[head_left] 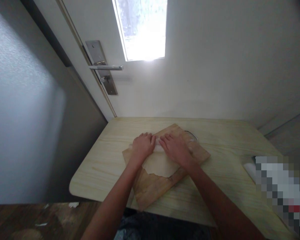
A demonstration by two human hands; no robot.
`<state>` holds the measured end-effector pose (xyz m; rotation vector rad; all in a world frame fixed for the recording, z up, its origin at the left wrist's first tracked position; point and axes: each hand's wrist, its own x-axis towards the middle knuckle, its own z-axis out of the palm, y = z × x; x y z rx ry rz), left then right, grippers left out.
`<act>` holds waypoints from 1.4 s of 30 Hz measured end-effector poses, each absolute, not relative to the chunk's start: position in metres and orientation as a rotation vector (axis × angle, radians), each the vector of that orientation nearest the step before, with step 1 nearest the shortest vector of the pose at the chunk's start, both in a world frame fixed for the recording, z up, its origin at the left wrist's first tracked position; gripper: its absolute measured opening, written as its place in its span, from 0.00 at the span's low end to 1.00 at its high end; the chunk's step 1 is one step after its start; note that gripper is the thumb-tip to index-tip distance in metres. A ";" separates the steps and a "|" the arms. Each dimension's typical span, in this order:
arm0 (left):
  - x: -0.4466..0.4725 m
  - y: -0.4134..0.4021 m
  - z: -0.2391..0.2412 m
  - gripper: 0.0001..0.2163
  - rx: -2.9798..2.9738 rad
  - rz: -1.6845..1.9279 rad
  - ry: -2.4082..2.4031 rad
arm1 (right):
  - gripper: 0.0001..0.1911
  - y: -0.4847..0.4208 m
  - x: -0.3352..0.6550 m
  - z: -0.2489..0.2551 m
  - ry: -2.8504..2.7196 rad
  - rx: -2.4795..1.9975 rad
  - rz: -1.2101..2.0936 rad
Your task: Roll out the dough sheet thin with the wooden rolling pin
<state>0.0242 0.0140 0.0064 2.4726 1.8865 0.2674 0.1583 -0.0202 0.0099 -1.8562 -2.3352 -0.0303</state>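
Observation:
A flat, pale sheet of dough (161, 164) with an uneven near edge lies on a wooden cutting board (150, 190). The board sits at an angle on the table, and a metal handle (192, 135) shows at its far right side. My left hand (143, 145) rests palm down over the far left part of the dough, fingers stretched forward. Beside it, my right hand (175, 148) presses down with its fingers extended. Between the two hands a pale band (159, 141) runs crosswise; whether it is a rolling pin or rolled dough I cannot tell, since the hands cover most of it.
The light wooden table (100, 160) stands against a white door (202, 66) with a metal lever handle (106, 67) and a bright window (145, 30). A grey panel (27, 116) rises at the left. A blurred-out object (282, 183) lies on the table's right side.

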 end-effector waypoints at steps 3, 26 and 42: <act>0.015 -0.030 -0.001 0.17 2.585 0.373 1.865 | 0.22 -0.063 0.153 0.003 -2.328 -1.790 -0.056; 0.022 -0.010 0.004 0.19 2.519 0.266 1.809 | 0.23 -0.048 0.154 0.005 -2.286 -1.864 -0.047; 0.023 0.026 0.008 0.20 2.456 0.234 1.686 | 0.23 -0.018 0.152 0.006 -2.194 -1.934 -0.098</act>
